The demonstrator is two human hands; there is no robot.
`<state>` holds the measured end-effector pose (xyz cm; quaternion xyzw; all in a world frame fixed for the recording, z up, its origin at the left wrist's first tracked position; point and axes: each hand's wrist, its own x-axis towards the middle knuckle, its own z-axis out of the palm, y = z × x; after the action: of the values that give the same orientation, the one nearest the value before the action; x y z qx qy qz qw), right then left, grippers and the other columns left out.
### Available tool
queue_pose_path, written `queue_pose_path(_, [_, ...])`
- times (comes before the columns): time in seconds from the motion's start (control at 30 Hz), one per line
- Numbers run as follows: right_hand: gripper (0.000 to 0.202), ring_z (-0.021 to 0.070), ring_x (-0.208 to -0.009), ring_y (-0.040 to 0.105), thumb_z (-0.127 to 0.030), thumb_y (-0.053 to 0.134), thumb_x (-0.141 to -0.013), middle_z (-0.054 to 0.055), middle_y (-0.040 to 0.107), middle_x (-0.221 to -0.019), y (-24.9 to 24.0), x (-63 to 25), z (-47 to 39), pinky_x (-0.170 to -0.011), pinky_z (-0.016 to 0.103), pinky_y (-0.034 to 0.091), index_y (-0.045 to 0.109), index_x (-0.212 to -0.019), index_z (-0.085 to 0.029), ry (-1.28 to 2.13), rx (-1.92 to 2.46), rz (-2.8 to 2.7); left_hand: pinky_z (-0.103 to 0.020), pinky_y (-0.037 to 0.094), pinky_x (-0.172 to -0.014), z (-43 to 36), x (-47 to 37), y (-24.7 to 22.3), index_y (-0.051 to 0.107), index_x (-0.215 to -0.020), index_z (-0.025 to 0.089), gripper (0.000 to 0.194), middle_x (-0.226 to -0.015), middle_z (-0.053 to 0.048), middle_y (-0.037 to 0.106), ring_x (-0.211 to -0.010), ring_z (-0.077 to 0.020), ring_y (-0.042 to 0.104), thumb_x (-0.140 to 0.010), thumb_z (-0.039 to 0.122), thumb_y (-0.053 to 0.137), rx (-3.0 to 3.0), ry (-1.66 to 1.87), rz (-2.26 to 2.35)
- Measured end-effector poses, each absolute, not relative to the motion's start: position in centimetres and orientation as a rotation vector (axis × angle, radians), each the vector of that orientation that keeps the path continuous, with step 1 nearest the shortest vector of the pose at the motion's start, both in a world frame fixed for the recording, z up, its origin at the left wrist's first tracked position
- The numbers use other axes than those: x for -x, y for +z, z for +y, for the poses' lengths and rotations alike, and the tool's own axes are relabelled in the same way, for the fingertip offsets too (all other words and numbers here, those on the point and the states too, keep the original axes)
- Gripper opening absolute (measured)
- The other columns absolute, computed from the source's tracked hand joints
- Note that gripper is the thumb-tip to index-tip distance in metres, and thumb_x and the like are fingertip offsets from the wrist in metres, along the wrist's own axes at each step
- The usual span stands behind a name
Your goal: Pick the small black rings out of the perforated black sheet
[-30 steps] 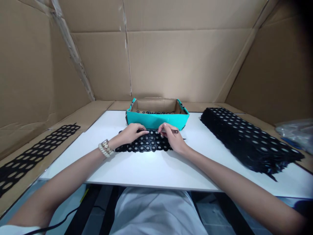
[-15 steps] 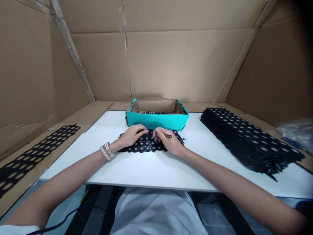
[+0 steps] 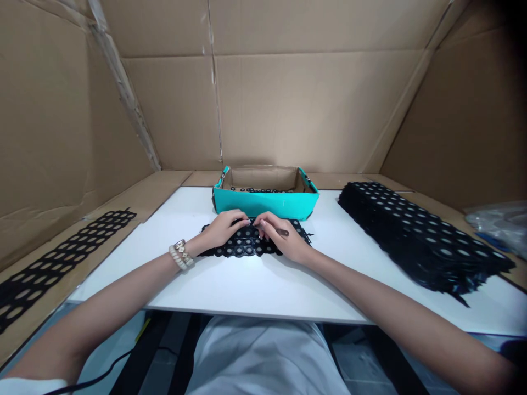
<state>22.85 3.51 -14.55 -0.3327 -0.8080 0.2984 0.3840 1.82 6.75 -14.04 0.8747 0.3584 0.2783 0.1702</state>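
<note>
A black rubbery sheet [image 3: 246,249] with rows of round rings and holes lies flat on the white table in front of me. My left hand [image 3: 225,227] rests on its left part, palm down, the thumb apart from the fingers along most of its length. In my right hand [image 3: 280,236] is a slim brown-handled tool [image 3: 282,232], gripped like a pen; only its rear end shows. Its tip is hidden behind my fingers, over the middle of the sheet. My right fingertips are close to my left ones at the sheet's far side.
Just behind the sheet stands a turquoise-fronted cardboard box [image 3: 265,204] with black rings inside. A thick stack of black perforated sheets [image 3: 420,236] is at right, beside a clear plastic bag [image 3: 500,222]. One punched sheet [image 3: 61,263] lies on cardboard at left. Cardboard walls [image 3: 313,109] surround the table [image 3: 247,291].
My right fingers have shifted slightly left and away from me, toward my left fingertips, and the tool's rear end has tilted slightly. My left hand stays in place on the sheet.
</note>
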Motion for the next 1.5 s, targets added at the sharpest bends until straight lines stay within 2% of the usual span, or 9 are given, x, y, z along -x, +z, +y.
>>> queue_pose_path(0.13, [0.024, 0.0198, -0.089, 0.055, -0.032, 0.035, -0.096, 0.006, 0.058, -0.093, -14.5, -23.1, 3.7, -0.081, 0.035, 0.043, 0.044, -0.114, -0.019, 0.461, 0.900, -2.117, -0.027, 0.040, -0.077, 6.8, -1.9, -14.0, 0.060, -0.086, 0.017, 0.029, -0.088, -0.002, 0.062, -0.084, -0.0169, 0.056, -0.096, 0.037, 0.042, -2.499, 0.816, 0.992])
queue_pose_path(0.27, [0.027, 0.0250, -0.119, 0.041, -0.030, 0.037, -0.096, 0.013, 0.047, -0.124, -14.3, -23.7, 4.2, -0.102, 0.043, 0.033, 0.047, -0.117, -0.018, 0.147, 0.830, -2.225, -0.028, 0.040, -0.079, 6.8, -1.8, -13.8, 0.060, -0.087, 0.017, 0.026, -0.089, -0.003, 0.063, -0.086, -0.0178, 0.056, -0.095, 0.035, 0.043, -2.516, 0.829, 0.959])
queue_pose_path(0.4, [0.022, 0.0222, -0.101, 0.050, -0.031, 0.031, -0.098, 0.009, 0.056, -0.103, -14.1, -23.9, 4.2, -0.091, 0.040, 0.040, 0.049, -0.100, -0.019, 0.302, 0.899, -2.319, -0.028, 0.040, -0.079, 6.8, -1.8, -13.8, 0.061, -0.088, 0.018, 0.027, -0.089, -0.003, 0.063, -0.086, -0.0180, 0.056, -0.095, 0.036, 0.043, -2.534, 0.831, 0.953])
queue_pose_path(0.53, [0.020, 0.0212, -0.087, 0.047, -0.030, 0.030, -0.097, 0.007, 0.053, -0.090, -13.7, -23.3, 3.3, -0.081, 0.039, 0.040, 0.043, -0.087, -0.019, 0.286, 1.019, -2.337, -0.029, 0.039, -0.079, 7.0, -1.5, -14.1, 0.060, -0.091, 0.017, 0.029, -0.092, -0.004, 0.062, -0.088, -0.0186, 0.056, -0.095, 0.041, 0.043, -2.554, 0.784, 0.978])
queue_pose_path(0.63, [0.018, 0.0218, -0.086, 0.042, -0.027, 0.029, -0.097, 0.007, 0.049, -0.088, -13.4, -23.0, 2.7, -0.078, 0.038, 0.038, 0.040, -0.086, -0.019, 0.184, 0.999, -2.391, -0.029, 0.039, -0.078, 7.0, -1.4, -14.2, 0.059, -0.091, 0.016, 0.031, -0.093, -0.005, 0.061, -0.089, -0.0197, 0.055, -0.092, 0.045, 0.047, -2.598, 0.714, 1.011])
queue_pose_path(0.8, [0.015, 0.0224, -0.086, 0.040, -0.027, 0.031, -0.097, 0.007, 0.048, -0.087, -13.8, -22.8, 2.5, -0.078, 0.037, 0.037, 0.038, -0.087, -0.019, 0.108, 1.038, -2.378, -0.028, 0.037, -0.072, 6.5, -1.8, -13.7, 0.056, -0.075, 0.016, 0.034, -0.079, -0.002, 0.060, -0.080, -0.0174, 0.053, -0.094, 0.042, 0.045, -2.669, 0.701, 0.947])
queue_pose_path(1.13, [0.016, 0.0261, -0.089, 0.037, -0.026, 0.030, -0.097, 0.010, 0.047, -0.090, -14.5, -20.9, 2.2, -0.078, 0.040, 0.034, 0.039, -0.086, -0.018, -0.182, 1.278, -2.311, -0.028, 0.036, -0.070, 5.8, -2.2, -13.4, 0.057, -0.069, 0.016, 0.037, -0.073, -0.002, 0.061, -0.074, -0.0167, 0.053, -0.095, 0.039, 0.044, -2.698, 0.750, 0.964])
queue_pose_path(1.43, [0.014, 0.0258, -0.094, 0.037, -0.030, 0.033, -0.097, 0.011, 0.049, -0.100, -14.5, -22.3, 3.1, -0.081, 0.041, 0.034, 0.040, -0.100, -0.018, -0.059, 1.106, -2.257, -0.029, 0.037, -0.075, 5.9, -1.9, -12.9, 0.057, -0.074, 0.017, 0.037, -0.079, -0.002, 0.061, -0.079, -0.0171, 0.053, -0.096, 0.041, 0.040, -2.615, 0.765, 0.941])
queue_pose_path(1.5, [0.013, 0.0236, -0.092, 0.037, -0.032, 0.035, -0.097, 0.009, 0.049, -0.097, -14.4, -23.0, 3.3, -0.081, 0.039, 0.034, 0.039, -0.096, -0.020, 0.027, 1.031, -2.261, -0.028, 0.037, -0.074, 6.0, -1.8, -13.1, 0.056, -0.075, 0.016, 0.037, -0.081, -0.002, 0.060, -0.079, -0.0165, 0.053, -0.096, 0.042, 0.039, -2.562, 0.796, 0.979])
